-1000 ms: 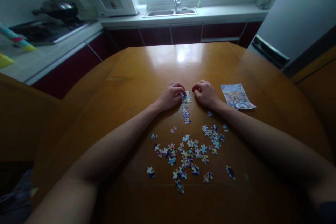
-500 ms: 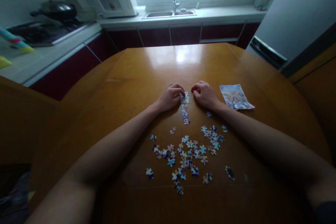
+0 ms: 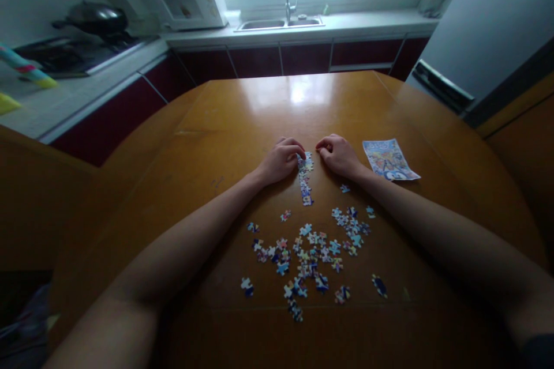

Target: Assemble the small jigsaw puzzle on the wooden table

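Observation:
A narrow strip of joined jigsaw pieces (image 3: 305,181) lies on the wooden table, running away from me. My left hand (image 3: 282,159) rests at its far left side, fingers curled and fingertips touching the top end of the strip. Just right of that end, apart from it, my right hand (image 3: 338,154) lies with thumb and fingers drawn together; whatever is between them is hidden or too small to make out. Nearer to me, many loose jigsaw pieces (image 3: 308,255) are scattered. One single piece (image 3: 344,188) sits below my right wrist.
A printed picture sheet (image 3: 389,159) lies right of my right hand on the brown table (image 3: 242,121). Beyond the table's far edge are a counter with a sink (image 3: 264,25), a white microwave (image 3: 188,4) and, at left, a stove with a black wok (image 3: 97,17).
The fingers of my right hand have shifted slightly. My left hand, the strip and the loose pieces look the same.

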`<state>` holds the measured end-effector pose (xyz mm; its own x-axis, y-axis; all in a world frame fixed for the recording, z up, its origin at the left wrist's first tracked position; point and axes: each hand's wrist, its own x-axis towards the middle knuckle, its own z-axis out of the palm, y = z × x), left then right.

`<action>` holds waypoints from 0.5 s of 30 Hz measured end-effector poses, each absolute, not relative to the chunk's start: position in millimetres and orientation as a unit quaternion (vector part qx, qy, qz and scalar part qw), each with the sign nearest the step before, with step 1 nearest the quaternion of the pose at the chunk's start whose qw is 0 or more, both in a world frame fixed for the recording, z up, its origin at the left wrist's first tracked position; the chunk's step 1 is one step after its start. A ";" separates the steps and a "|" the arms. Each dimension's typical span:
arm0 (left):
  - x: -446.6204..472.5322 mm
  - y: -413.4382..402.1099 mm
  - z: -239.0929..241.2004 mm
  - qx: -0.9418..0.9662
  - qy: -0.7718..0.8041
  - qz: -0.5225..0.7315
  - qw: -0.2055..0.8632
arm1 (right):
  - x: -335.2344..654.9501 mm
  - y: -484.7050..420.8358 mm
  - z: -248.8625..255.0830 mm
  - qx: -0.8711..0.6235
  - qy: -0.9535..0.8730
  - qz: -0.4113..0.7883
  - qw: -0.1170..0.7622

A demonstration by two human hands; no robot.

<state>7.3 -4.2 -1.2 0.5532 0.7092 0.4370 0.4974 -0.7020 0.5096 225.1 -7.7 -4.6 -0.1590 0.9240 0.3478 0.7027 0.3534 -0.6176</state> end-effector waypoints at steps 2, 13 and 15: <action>7.3 -4.4 -1.0 0.865 0.345 0.326 0.165 | 225.0 -8.2 -4.7 -0.547 -0.745 0.155 0.348; 8.7 -5.6 -0.3 0.859 0.348 0.337 0.166 | 226.1 -7.2 -6.9 -0.544 -0.750 0.155 0.341; 8.5 -6.4 0.4 0.857 0.348 0.342 0.168 | 226.4 -7.2 -7.4 -0.543 -0.751 0.154 0.343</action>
